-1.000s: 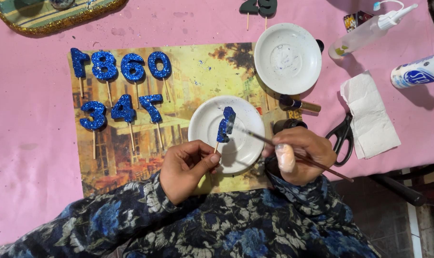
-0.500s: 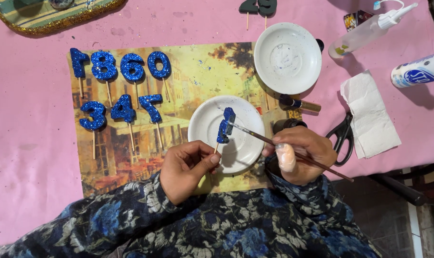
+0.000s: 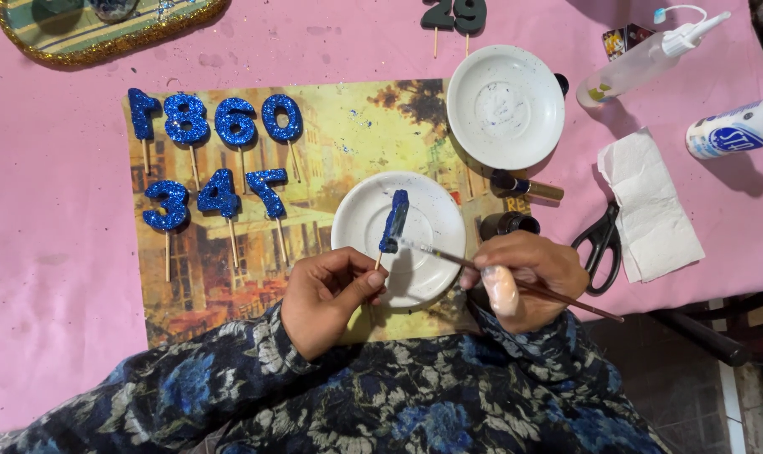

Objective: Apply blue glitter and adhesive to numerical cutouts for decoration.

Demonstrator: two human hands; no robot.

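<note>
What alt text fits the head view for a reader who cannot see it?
Over a white saucer, the left hand holds a blue glitter piece on a stick while the right hand brushes it with a thin paintbrush. Seven finished blue glitter numbers lie to the left.

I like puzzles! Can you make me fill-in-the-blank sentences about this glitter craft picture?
1. The right hand holds a thin ____.
2. The left hand holds a blue glitter piece over a white ____.
3. The finished glitter numbers are colored ____.
4. The black scissors lie beside a white paper ____.

Missing words: paintbrush; saucer; blue; napkin
</note>
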